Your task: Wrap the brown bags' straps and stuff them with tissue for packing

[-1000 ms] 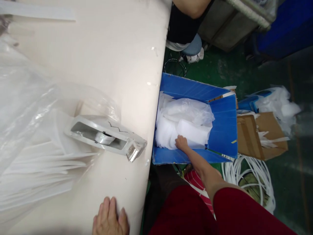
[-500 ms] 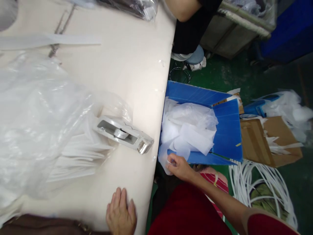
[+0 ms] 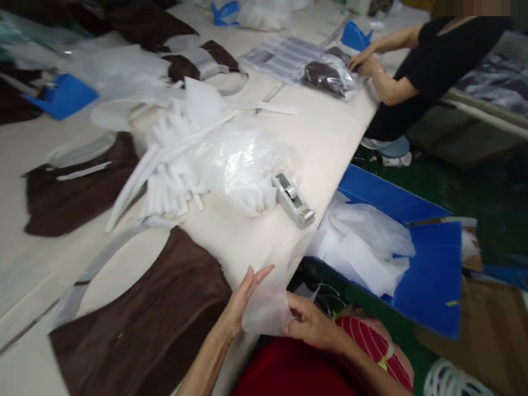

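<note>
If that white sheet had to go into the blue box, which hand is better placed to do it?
Probably the right hand: it grips the translucent white sheet on the side nearer the blue corrugated plastic box, while the left hand sits farther away, beside the brown fabric.

Your left hand is off the table, up at 6 o'clock, fingers spread against a translucent white sheet. Your right hand is out of the blue corrugated box, pinching that sheet. View tilted up: brown fabric panels now show at 8 o'clock, a co-worker's hands at 1 o'clock.
</note>
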Available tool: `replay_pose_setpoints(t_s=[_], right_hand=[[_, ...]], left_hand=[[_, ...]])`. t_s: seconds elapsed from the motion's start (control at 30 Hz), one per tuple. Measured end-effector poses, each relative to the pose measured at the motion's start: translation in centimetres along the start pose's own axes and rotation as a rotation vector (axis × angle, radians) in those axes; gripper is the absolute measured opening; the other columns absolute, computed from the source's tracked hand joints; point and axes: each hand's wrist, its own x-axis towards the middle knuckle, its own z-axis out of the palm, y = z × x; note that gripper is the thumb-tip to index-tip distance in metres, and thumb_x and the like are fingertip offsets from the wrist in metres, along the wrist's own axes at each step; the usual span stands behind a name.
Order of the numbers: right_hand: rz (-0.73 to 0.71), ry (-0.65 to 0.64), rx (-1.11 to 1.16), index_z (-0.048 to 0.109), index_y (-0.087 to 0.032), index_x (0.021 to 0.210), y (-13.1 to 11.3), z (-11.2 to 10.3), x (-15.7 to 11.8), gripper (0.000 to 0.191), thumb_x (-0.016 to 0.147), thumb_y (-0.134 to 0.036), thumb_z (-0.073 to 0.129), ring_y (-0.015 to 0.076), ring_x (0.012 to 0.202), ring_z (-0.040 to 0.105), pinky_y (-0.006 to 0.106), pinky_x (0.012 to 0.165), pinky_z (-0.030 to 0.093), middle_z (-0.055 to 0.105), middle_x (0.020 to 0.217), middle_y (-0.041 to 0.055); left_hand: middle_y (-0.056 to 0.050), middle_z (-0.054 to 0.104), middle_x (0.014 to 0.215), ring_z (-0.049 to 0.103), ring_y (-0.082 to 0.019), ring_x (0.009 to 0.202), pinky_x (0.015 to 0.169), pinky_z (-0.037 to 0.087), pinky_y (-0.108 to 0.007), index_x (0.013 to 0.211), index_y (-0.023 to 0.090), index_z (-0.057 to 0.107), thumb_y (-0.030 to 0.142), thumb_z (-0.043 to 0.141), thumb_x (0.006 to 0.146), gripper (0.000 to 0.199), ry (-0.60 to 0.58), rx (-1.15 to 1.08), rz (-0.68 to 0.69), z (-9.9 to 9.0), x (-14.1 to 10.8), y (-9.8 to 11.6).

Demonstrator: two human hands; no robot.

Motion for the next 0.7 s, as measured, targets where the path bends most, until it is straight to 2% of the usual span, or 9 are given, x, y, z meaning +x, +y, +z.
replay_pose_setpoints(t_s=[0.07, 0.13, 0.2, 0.27, 0.33, 0.4, 0.57, 0.63, 0.7], right_hand=[[0.056, -0.045, 0.043, 0.064, -0.019, 0.091, 0.1, 0.7, -0.5, 0.024, 0.075, -0.036, 0.063, 0.0196, 0.084, 0.057, 0.029, 0.077, 0.046, 0.065, 0.091, 0.0015], [0.148, -0.136, 0.034, 0.068, -0.018, 0.095, 0.2, 0.7, -1.2, 0.031, 0.075, -0.041, 0.067, 0.023, 0.088, 0.059, 0.033, 0.082, 0.047, 0.066, 0.09, 0.0026], [0.25, -0.268, 0.033, 0.07, -0.019, 0.103, 0.2, 0.0, -2.0, 0.042, 0.072, -0.048, 0.073, 0.028, 0.098, 0.061, 0.039, 0.091, 0.047, 0.069, 0.097, 0.0058], [0.3, -0.298, 0.163, 0.067, -0.022, 0.116, 0.0, -1.0, -2.5, 0.061, 0.067, -0.057, 0.077, 0.032, 0.111, 0.06, 0.045, 0.099, 0.044, 0.068, 0.112, 0.01], [0.276, -0.167, 0.373, 0.061, -0.027, 0.128, -0.2, -1.7, -2.5, 0.078, 0.063, -0.068, 0.076, 0.033, 0.123, 0.056, 0.048, 0.104, 0.041, 0.063, 0.129, 0.0127], [0.238, 0.01, 0.502, 0.058, -0.029, 0.131, -0.5, -1.7, -1.9, 0.078, 0.067, -0.071, 0.071, 0.0327, 0.126, 0.055, 0.051, 0.105, 0.04, 0.059, 0.136, 0.0137], [0.32, 0.285, 0.403, 0.066, -0.024, 0.117, -0.6, 0.3, 1.2, 0.053, 0.07, -0.043, 0.082, 0.0327, 0.111, 0.066, 0.053, 0.098, 0.05, 0.071, 0.117, 0.013], [0.315, 0.345, 0.377, 0.068, -0.022, 0.109, -0.8, 0.7, 1.8, 0.048, 0.067, -0.039, 0.084, 0.0326, 0.105, 0.068, 0.053, 0.094, 0.053, 0.074, 0.108, 0.0118], [0.278, 0.374, 0.359, 0.068, -0.022, 0.109, -1.3, 0.6, 1.6, 0.049, 0.066, -0.039, 0.085, 0.0314, 0.1, 0.071, 0.052, 0.092, 0.054, 0.075, 0.104, 0.0108]], left_hand=[[-0.012, 0.071, 0.108, 0.068, -0.025, 0.093, 0.085, 0.053, -0.038, 0.132, 0.016, 0.056, 0.061, 0.067, 0.078, 0.072, -0.042, -0.07, -0.005, 0.6, -1.3, -0.7], [-0.008, 0.071, 0.098, 0.067, -0.017, 0.078, 0.073, 0.052, -0.028, 0.133, 0.015, 0.055, 0.04, 0.083, 0.066, 0.076, -0.011, -0.109, 0.077, 1.0, -2.5, -1.3], [-0.009, 0.069, 0.106, 0.063, -0.011, 0.068, 0.062, 0.049, -0.022, 0.135, 0.018, 0.053, 0.029, 0.083, 0.064, 0.077, 0.073, -0.134, 0.247, 1.3, -3.7, -1.5], [-0.01, 0.064, 0.123, 0.061, -0.009, 0.065, 0.056, 0.047, -0.019, 0.136, 0.022, 0.053, 0.026, 0.076, 0.07, 0.071, 0.161, -0.067, 0.423, 1.5, -4.8, -1.5], [-0.009, 0.063, 0.128, 0.059, -0.008, 0.062, 0.054, 0.047, -0.02, 0.135, 0.024, 0.055, 0.021, 0.068, 0.074, 0.062, 0.203, 0.141, 0.525, 1.7, -5.8, -1.7], [-0.006, 0.068, 0.12, 0.06, -0.009, 0.062, 0.059, 0.049, -0.022, 0.132, 0.024, 0.059, 0.016, 0.059, 0.077, 0.056, 0.204, 0.403, 0.566, 2.0, -6.5, -2.7], [-0.005, 0.066, 0.13, 0.066, -0.023, 0.107, 0.095, 0.05, -0.034, 0.142, 0.029, 0.05, 0.016, 0.052, 0.085, 0.059, 0.121, 0.899, 0.74, 2.4, -7.8, -6.3], [-0.007, 0.06, 0.138, 0.062, -0.026, 0.117, 0.1, 0.048, -0.038, 0.148, 0.029, 0.041, 0.027, 0.055, 0.089, 0.061, 0.221, 1.001, 0.796, 1.4, -8.9, -6.7], [-0.01, 0.057, 0.141, 0.058, -0.026, 0.122, 0.104, 0.045, -0.04, 0.15, 0.028, 0.037, 0.036, 0.054, 0.092, 0.06, 0.467, 1.059, 0.829, -0.7, -10.3, -6.4]])
